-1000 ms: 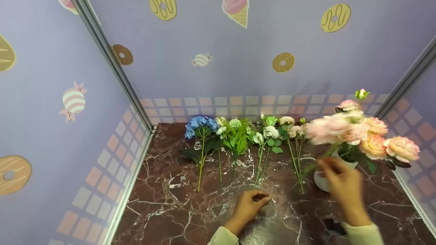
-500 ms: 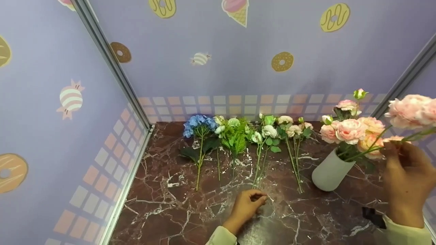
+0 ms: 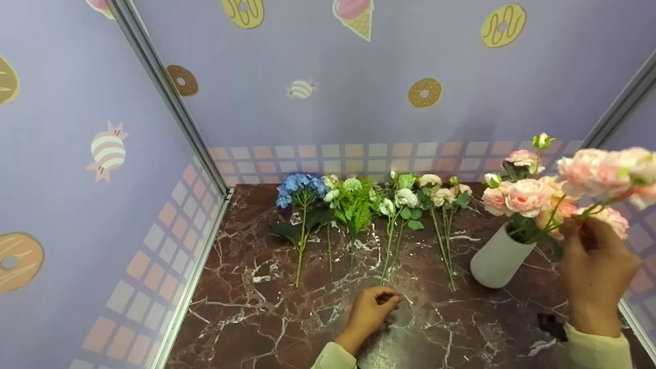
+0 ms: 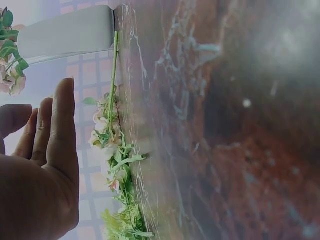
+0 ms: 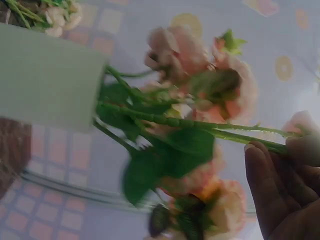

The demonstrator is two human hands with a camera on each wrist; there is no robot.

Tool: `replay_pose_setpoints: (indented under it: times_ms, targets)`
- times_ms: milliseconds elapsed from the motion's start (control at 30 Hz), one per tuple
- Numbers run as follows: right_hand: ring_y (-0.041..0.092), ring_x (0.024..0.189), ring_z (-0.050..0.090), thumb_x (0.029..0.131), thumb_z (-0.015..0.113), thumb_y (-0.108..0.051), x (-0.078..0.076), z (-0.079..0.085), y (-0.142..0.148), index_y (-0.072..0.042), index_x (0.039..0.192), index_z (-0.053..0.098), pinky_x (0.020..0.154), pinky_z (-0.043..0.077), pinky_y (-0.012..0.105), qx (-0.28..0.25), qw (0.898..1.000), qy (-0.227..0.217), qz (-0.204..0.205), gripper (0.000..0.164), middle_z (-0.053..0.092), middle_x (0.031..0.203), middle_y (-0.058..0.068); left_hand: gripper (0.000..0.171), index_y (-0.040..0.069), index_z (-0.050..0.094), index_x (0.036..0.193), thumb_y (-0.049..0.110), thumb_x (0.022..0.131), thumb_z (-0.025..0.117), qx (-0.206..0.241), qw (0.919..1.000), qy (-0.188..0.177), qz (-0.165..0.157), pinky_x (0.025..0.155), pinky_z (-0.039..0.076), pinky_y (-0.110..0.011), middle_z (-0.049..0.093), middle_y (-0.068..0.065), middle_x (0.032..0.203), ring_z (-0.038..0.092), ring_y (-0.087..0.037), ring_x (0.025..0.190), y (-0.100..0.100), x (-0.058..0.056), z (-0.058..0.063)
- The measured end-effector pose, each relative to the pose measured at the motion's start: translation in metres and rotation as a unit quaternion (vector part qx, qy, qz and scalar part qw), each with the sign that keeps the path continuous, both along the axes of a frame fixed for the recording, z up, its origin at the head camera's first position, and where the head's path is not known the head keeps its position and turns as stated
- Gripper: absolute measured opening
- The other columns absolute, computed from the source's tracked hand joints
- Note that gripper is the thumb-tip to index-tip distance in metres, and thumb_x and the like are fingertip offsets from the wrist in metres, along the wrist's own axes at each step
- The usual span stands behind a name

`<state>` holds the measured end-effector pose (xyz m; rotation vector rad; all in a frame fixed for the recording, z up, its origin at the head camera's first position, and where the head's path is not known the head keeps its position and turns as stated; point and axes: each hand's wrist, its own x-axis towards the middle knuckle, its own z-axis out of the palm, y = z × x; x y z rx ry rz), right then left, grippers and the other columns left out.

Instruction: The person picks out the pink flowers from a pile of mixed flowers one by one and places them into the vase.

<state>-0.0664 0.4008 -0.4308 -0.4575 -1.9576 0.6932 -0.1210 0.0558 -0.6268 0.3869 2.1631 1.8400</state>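
1. Pink ruffled flower spray (image 3: 594, 171) with a branching green stem (image 5: 172, 121): its blooms lean out to the right, and the stem's lower end runs into the mouth of a smooth, pale-grey cylindrical vase (image 3: 499, 259), which stands on the dark red-brown, white-veined desk (image 3: 241, 333).
2. Right hand (image 3: 599, 274): its grip is closed to a pinch, thumb against fingers, on the stem below the blooms.
3. Left hand (image 3: 371, 310): its grip is slack and holds nothing, fingers gently bent, low over the desk.
4. The step in hand appears to be seating this spray beside the pink and peach blooms (image 3: 528, 199) in the vase.
5. The next move probably calls for a slight turn and gentle downward push before letting go; how deep the stem sits is hidden.
6. Left of the vase lie a round blue flower cluster (image 3: 300, 189), bright green foliage (image 3: 359, 212) and white and pale-pink stems.
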Motion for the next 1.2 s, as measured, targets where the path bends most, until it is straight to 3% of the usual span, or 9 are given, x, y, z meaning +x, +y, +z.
replay_pose_setpoints:
  times_ms: [67, 167, 333, 400, 567, 667, 900, 1033, 1200]
  targets:
    - [-0.035, 0.08, 0.042, 0.109, 0.077, -0.01, -0.001, -0.008, 0.0, 0.014, 0.112, 0.08, 0.08, 0.034, -0.01, 0.009, 1.0, 0.003, 0.006, 0.024, 0.081, 0.102, 0.036, 0.016, -0.006, 0.083, 0.116, 0.005, 0.106, 0.078, 0.001, 1.0, -0.002, -0.002, 0.066, 0.071, -0.039, 0.086, -0.019, 0.101, 0.085, -0.036, 0.088, 0.0, 0.0, 0.0]
    - [-0.034, 0.079, 0.04, 0.107, 0.078, -0.008, -0.004, -0.021, 0.0, 0.014, 0.11, 0.08, 0.08, 0.032, -0.007, 0.011, 1.0, 0.008, 0.006, 0.022, 0.08, 0.095, 0.036, 0.016, -0.006, 0.083, 0.115, 0.006, 0.106, 0.078, 0.0, 1.0, -0.003, 0.0, 0.066, 0.072, -0.044, 0.085, -0.02, 0.1, 0.083, -0.044, 0.089, 0.001, 0.001, -0.001]
    - [-0.031, 0.074, 0.044, 0.104, 0.081, -0.007, -0.008, -0.038, 0.002, 0.008, 0.105, 0.083, 0.076, 0.033, -0.002, -0.012, 1.0, 0.004, 0.008, 0.016, 0.069, 0.077, -0.022, 0.017, -0.006, 0.082, 0.115, 0.007, 0.106, 0.079, 0.006, 0.9999, -0.014, 0.004, 0.067, 0.072, -0.049, 0.084, -0.023, 0.102, 0.082, -0.048, 0.088, 0.002, 0.001, -0.002]
    - [-0.03, 0.071, 0.042, 0.104, 0.081, -0.009, -0.008, -0.042, 0.003, 0.007, 0.102, 0.082, 0.074, 0.033, 0.0, -0.014, 1.0, -0.006, 0.007, 0.016, 0.066, 0.076, -0.024, 0.017, -0.007, 0.082, 0.116, 0.006, 0.106, 0.078, 0.009, 0.9998, -0.017, 0.003, 0.067, 0.072, -0.05, 0.084, -0.025, 0.103, 0.083, -0.047, 0.087, 0.002, 0.001, -0.002]
    - [-0.032, 0.071, 0.034, 0.106, 0.076, -0.012, -0.008, -0.048, 0.008, 0.009, 0.101, 0.079, 0.073, 0.029, 0.006, 0.0, 0.999, -0.031, 0.008, 0.021, 0.077, 0.086, 0.03, 0.015, -0.006, 0.083, 0.115, 0.005, 0.105, 0.079, 0.007, 0.9998, -0.015, 0.01, 0.067, 0.072, -0.051, 0.085, -0.018, 0.1, 0.083, -0.046, 0.088, 0.002, 0.001, -0.003]
    - [-0.022, 0.068, 0.035, 0.106, 0.074, -0.013, -0.009, -0.052, 0.011, 0.008, 0.102, 0.079, 0.07, 0.029, 0.012, 0.002, 0.999, -0.048, 0.004, 0.022, 0.076, 0.086, 0.031, 0.015, -0.005, 0.083, 0.115, 0.005, 0.105, 0.079, 0.005, 0.9998, -0.015, 0.012, 0.067, 0.072, -0.051, 0.085, -0.014, 0.1, 0.083, -0.044, 0.088, 0.002, 0.001, -0.003]
    - [0.047, 0.066, 0.06, 0.105, 0.073, -0.015, -0.011, -0.062, 0.02, 0.008, 0.098, 0.078, 0.064, 0.03, 0.025, 0.008, 0.997, -0.08, 0.001, 0.025, 0.075, 0.084, 0.033, 0.016, -0.004, 0.082, 0.117, 0.007, 0.106, 0.078, 0.0, 0.9997, -0.023, 0.01, 0.066, 0.072, -0.048, 0.085, -0.008, 0.1, 0.083, -0.041, 0.087, 0.002, 0.001, -0.004]
    - [0.028, 0.073, 0.064, 0.104, 0.076, -0.01, -0.013, -0.067, 0.02, 0.009, 0.103, 0.08, 0.071, 0.034, 0.025, 0.01, 0.998, -0.06, 0.016, 0.02, 0.078, 0.092, 0.034, 0.015, -0.002, 0.083, 0.118, 0.007, 0.107, 0.077, -0.009, 0.9996, -0.023, 0.011, 0.066, 0.072, -0.046, 0.084, -0.005, 0.1, 0.083, -0.038, 0.09, 0.003, 0.001, -0.006]
    - [0.047, 0.102, 0.063, 0.102, 0.078, -0.004, -0.016, -0.074, 0.019, 0.014, 0.104, 0.078, 0.086, 0.041, 0.048, -0.004, 0.999, -0.033, 0.026, 0.019, 0.072, 0.102, 0.038, 0.015, 0.0, 0.083, 0.118, 0.008, 0.106, 0.078, -0.018, 0.9993, -0.03, 0.009, 0.066, 0.072, -0.044, 0.082, -0.003, 0.099, 0.081, -0.025, 0.088, 0.007, -0.002, -0.006]
